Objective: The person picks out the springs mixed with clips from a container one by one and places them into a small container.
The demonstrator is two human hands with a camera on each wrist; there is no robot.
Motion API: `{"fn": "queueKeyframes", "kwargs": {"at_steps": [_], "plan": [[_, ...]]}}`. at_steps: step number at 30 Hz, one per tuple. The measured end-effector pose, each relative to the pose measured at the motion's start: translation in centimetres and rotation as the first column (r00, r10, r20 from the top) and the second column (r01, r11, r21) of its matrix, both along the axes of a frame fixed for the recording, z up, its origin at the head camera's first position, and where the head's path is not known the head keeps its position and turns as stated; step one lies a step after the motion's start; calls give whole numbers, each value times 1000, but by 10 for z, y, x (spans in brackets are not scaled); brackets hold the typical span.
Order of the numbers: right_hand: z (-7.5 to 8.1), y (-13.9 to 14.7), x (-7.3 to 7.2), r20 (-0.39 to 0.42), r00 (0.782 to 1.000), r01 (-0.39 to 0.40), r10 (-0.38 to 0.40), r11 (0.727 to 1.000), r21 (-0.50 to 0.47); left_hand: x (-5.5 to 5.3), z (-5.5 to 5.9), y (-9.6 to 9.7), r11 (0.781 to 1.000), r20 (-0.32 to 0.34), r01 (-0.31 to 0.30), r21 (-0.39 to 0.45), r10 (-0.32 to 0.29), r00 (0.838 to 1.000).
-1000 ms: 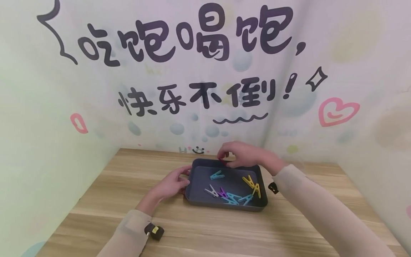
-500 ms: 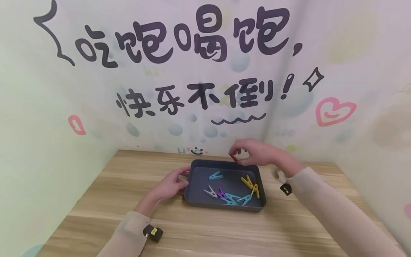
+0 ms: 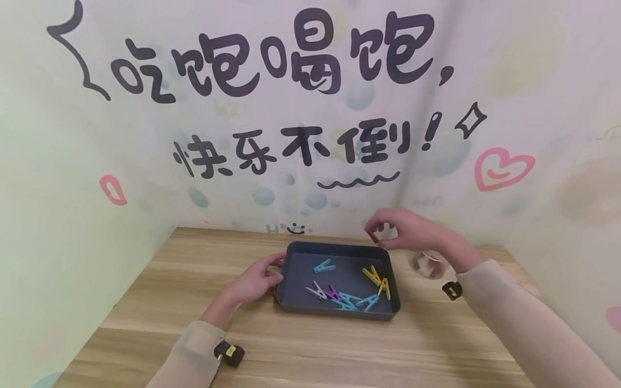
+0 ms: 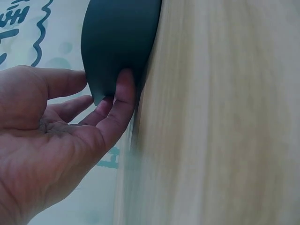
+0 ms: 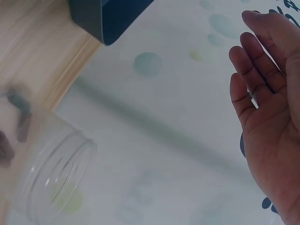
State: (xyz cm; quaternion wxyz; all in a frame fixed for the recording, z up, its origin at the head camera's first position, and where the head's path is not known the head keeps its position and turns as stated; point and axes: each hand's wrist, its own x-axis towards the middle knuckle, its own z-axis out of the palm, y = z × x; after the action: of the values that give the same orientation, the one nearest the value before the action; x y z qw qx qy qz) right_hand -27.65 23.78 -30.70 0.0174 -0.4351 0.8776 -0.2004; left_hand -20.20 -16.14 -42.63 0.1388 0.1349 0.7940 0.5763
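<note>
My left hand (image 3: 257, 277) holds the left end of a dark grey tray (image 3: 339, 314); in the left wrist view, its thumb and fingers meet the tray's outer wall (image 4: 119, 37). Over the tray's back right corner, my right hand (image 3: 409, 229) pinches a small dark red spring (image 3: 372, 236), ribbed along its length. That spring is almost wholly hidden in the right wrist view. Plastic clothespins lie in the tray: several light blue ones (image 3: 324, 266), two yellow (image 3: 371, 276), one purple (image 3: 332, 292) and one white (image 3: 316, 290).
A clear jar (image 3: 429, 264) stands right of the tray, partly behind my right forearm. Small dark pieces (image 5: 21, 119) show inside it, and its mouth is uncovered. The wooden table (image 3: 301, 350) ends against a printed wall cloth (image 3: 233, 207).
My right hand has moved right, from over the tray's back part to its back right corner, carrying the spring. The jar has come into view under the right forearm. My left hand stays put.
</note>
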Motion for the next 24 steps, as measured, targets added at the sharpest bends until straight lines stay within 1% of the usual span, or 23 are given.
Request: {"fn": "queueKeyframes", "kwargs": {"at_steps": [9,16,22,24], "plan": [[4,25,6,7,994,107,-107,994,6,-1,-3,-1,1000,-3,4,13,-4,1000],[3,47,8,3,987,162,-162,987,-4,-3,-5,-1,1000,-9,12,15,-12,1000],[1,68,11,-26,978,207,-206,978,3,-2,-4,-1,1000,-12,10,11,-10,1000],[-1,76,11,-23,975,222,-222,975,1,-2,-3,-1,1000,-12,10,8,-10,1000]]}}
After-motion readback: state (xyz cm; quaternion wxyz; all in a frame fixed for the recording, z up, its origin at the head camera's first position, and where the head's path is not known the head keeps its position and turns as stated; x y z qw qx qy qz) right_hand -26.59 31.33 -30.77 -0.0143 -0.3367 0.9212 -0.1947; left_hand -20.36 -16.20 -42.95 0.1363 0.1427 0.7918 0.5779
